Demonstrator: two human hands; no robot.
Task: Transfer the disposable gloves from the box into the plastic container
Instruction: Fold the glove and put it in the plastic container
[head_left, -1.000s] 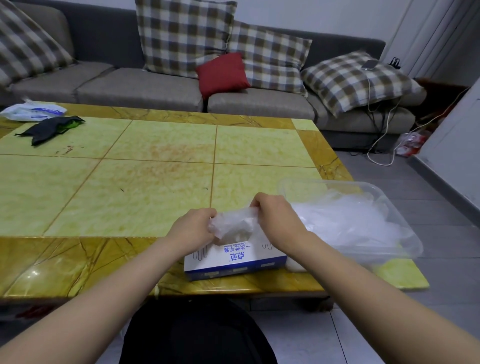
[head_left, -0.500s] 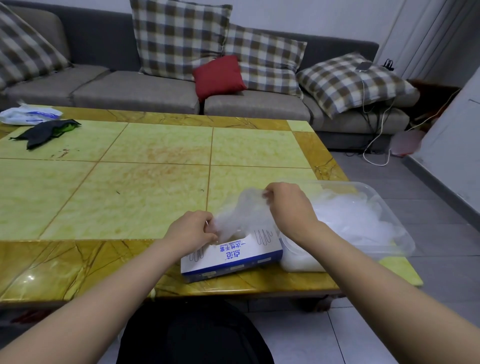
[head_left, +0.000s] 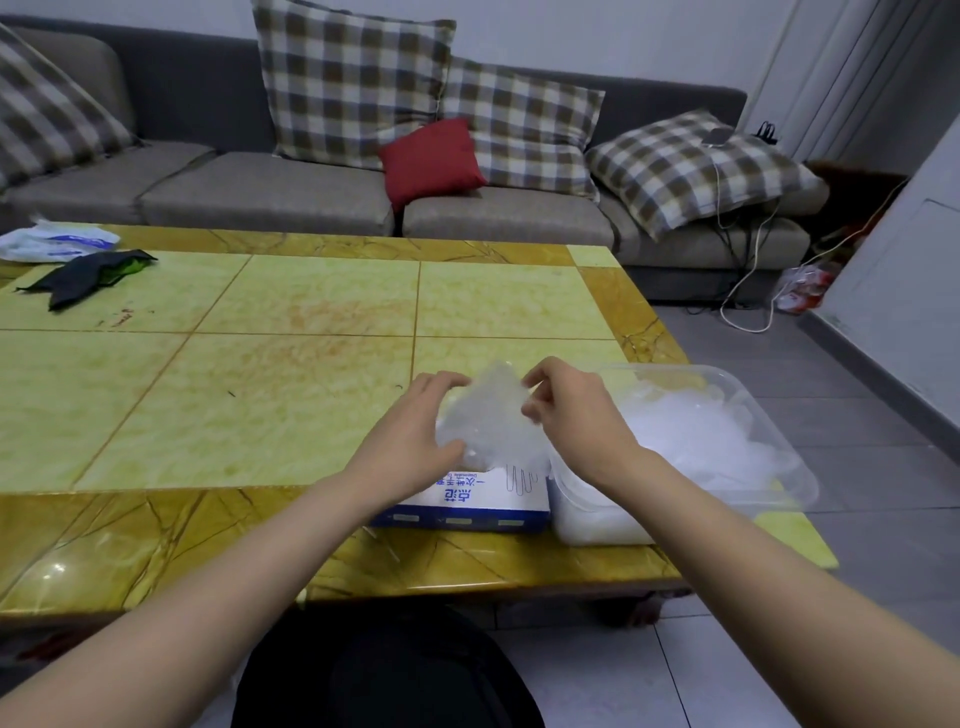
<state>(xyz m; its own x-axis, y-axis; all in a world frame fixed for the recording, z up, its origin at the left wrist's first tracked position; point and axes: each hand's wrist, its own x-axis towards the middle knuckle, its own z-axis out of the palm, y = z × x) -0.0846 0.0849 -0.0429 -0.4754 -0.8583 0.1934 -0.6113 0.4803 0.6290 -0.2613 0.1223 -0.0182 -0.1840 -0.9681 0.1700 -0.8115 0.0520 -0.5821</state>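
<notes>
My left grip (head_left: 410, 441) and right grip (head_left: 571, 415) pinch gloves (head_left: 491, 415) over the box (head_left: 478, 501); next they should go into the plastic container (head_left: 597, 522).

The setting was a home living room. A grey sofa (head_left: 260, 192) ran along the far edge of a low marble-topped table (head_left: 311, 364). Checked cushions (head_left: 353, 88) and one red cushion (head_left: 431, 158) rested on the sofa. Loose cables (head_left: 748, 329) trailed onto the tiled floor (head_left: 857, 405) beyond the table's far right corner.
</notes>
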